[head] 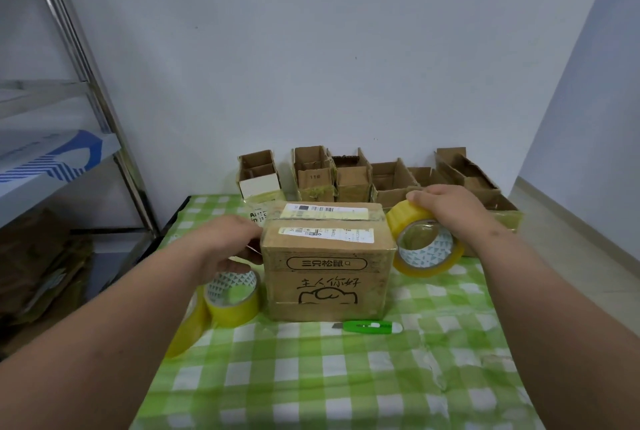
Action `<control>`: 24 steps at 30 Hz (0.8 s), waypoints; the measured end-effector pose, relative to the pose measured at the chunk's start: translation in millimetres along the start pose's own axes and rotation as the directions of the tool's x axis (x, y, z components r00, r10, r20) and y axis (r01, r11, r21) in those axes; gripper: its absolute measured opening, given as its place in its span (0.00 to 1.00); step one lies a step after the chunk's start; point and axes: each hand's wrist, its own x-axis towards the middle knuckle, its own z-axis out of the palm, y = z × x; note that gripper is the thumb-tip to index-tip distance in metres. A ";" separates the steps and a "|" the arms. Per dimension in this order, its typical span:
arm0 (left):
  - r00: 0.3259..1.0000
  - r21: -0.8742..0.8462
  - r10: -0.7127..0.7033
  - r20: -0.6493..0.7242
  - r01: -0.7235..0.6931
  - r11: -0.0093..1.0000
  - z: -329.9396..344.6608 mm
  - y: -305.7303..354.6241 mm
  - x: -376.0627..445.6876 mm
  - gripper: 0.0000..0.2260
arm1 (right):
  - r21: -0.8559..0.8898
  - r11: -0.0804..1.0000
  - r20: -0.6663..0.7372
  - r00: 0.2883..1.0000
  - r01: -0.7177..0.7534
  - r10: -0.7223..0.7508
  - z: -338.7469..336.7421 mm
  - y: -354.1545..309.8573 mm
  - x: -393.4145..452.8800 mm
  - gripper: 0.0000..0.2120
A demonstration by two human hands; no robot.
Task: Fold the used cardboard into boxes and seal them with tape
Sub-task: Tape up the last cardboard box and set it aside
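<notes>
A closed brown cardboard box (pixel 327 277) with white labels on top and black printed characters on its front stands in the middle of the table. My left hand (pixel 225 242) touches its upper left edge, fingers curled at the corner. To the box's right, my right hand (pixel 450 207) grips a yellow tape roll (pixel 426 246) from above and holds it beside the box. A second yellow tape roll (pixel 232 298) lies on the table left of the box, under my left wrist. A green utility knife (pixel 370 327) lies in front of the box.
Several open-topped cardboard boxes (pixel 349 176) stand in a row along the wall at the back. The table wears a green checked cloth (pixel 311 377). A metal shelf (pixel 69 159) with flat cardboard stands at the left. Another tape roll (pixel 187 329) leans at the table's left edge.
</notes>
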 end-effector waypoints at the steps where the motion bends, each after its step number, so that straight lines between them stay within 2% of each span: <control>1: 1.000 0.021 -0.013 0.018 0.013 1.000 -1.3 0.6 -1.3 0.11 | -0.027 0.999 -0.014 1.000 0.016 -0.016 0.9 0.2 -0.2 0.16; 5: 0.991 -0.034 -0.092 0.095 0.096 0.995 -1.2 -4.3 -0.6 0.22 | -0.172 0.981 -0.091 0.991 0.085 -0.102 7.6 5.6 -1.5 0.15; 7: 0.994 0.023 -0.096 0.044 0.095 0.995 2.0 -3.7 1.3 0.25 | -0.172 0.979 -0.136 0.982 0.106 -0.130 11.6 8.6 -2.4 0.17; 8: 0.998 0.108 -0.046 -0.047 0.051 0.993 5.0 -3.0 4.0 0.25 | -0.178 0.978 -0.149 0.979 0.111 -0.138 13.2 9.5 -2.6 0.17; 9: 0.986 0.225 0.061 -0.156 -0.024 0.974 8.1 -1.9 7.1 0.25 | -0.187 0.976 -0.156 0.977 0.114 -0.144 14.4 10.5 -2.3 0.18; 10: 0.950 0.356 0.209 -0.233 -0.117 0.927 11.7 0.2 6.4 0.26 | -0.197 0.973 -0.159 0.976 0.117 -0.150 15.4 10.7 -2.6 0.19; 11: 0.897 0.460 0.365 -0.249 -0.222 0.860 15.8 3.7 4.1 0.27 | -0.204 0.971 -0.167 0.973 0.122 -0.157 16.0 10.7 -2.6 0.20; 12: 0.852 0.532 0.486 -0.192 -0.326 0.781 20.7 7.4 2.6 0.26 | -0.209 0.970 -0.173 0.972 0.124 -0.162 16.2 11.2 -2.6 0.21; 13: 0.831 0.581 0.550 -0.087 -0.406 0.705 26.7 10.2 2.2 0.26 | -0.219 0.968 -0.173 0.971 0.123 -0.162 16.7 11.8 -3.1 0.21; 15: 0.847 0.668 0.521 0.106 -0.449 0.593 38.6 10.3 3.7 0.29 | -0.304 0.945 -0.162 0.971 0.123 -0.179 18.7 8.2 -9.9 0.20; 16: 0.861 0.710 0.486 0.150 -0.436 0.553 41.8 9.4 5.0 0.30 | -0.400 0.906 -0.150 0.965 0.139 -0.214 20.7 3.1 -15.4 0.19; 19: 0.883 0.776 0.430 0.189 -0.402 0.486 40.9 12.9 3.1 0.36 | -0.655 0.717 -0.050 0.934 0.237 -0.354 33.8 -13.3 -29.2 0.24; 21: 0.884 0.793 0.413 0.217 -0.406 0.453 38.8 11.6 -0.3 0.46 | -0.688 0.625 0.105 0.902 0.370 -0.419 52.7 -23.4 -37.0 0.28; 24: 0.886 0.801 0.386 0.257 -0.419 0.427 35.9 7.4 1.4 0.61 | -0.643 0.517 0.334 0.814 0.565 -0.474 80.2 -32.4 -46.6 0.37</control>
